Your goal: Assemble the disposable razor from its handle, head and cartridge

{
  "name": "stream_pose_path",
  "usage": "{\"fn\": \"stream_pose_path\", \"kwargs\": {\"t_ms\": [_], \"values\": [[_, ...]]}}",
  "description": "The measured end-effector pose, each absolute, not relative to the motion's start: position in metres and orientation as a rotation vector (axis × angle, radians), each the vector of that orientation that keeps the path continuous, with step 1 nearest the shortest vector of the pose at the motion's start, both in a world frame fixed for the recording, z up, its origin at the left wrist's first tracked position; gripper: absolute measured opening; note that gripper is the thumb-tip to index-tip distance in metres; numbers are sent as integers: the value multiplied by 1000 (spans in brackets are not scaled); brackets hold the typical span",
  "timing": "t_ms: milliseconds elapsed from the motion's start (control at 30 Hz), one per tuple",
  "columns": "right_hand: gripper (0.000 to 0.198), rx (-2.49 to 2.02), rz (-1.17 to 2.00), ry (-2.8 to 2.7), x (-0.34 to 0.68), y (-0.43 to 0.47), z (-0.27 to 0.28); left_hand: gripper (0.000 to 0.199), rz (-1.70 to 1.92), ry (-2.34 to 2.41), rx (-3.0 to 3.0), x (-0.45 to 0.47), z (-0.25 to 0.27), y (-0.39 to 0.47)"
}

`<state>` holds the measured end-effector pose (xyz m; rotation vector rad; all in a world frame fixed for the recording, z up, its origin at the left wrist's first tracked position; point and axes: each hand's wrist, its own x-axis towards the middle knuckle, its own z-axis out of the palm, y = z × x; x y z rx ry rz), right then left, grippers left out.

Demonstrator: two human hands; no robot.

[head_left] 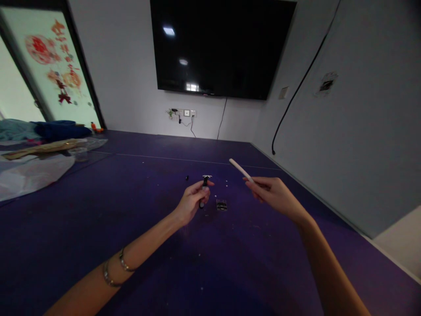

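In my left hand (193,199) is a razor (205,183) with a black and grey handle. It is held upright, its pale crosswise head at the top. My right hand (271,193) pinches a slim white stick (240,169) by its lower end. The stick slants up to the left, apart from the razor. Between the hands, a small clear case (221,205) with dark pieces inside lies on the purple surface (148,245). A tiny black piece (187,177) rests just left of the razor head.
White specks (226,185) are scattered over the surface. At the far left lie a white plastic sheet (39,175), a tan flat item (46,148) and blue cloth (62,129). A television (223,48) hangs on the wall behind, and a black cable (296,90) dangles at right.
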<state>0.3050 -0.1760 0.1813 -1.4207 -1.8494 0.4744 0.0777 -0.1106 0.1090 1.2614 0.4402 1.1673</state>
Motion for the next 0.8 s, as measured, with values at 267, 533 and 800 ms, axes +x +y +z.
{"fn": "stream_pose_path", "kwargs": {"t_ms": [267,533,800], "values": [[46,-1788,120,-1942,276,-152,143,16,1234,424,1179,71,119,-105],[39,-2120,6,-2071,217,-145,81,13,1214,388,1153,73,117,-105],[36,-2190,22,-2065,212,-139,58,15,1203,413,1141,77,115,-108]]}}
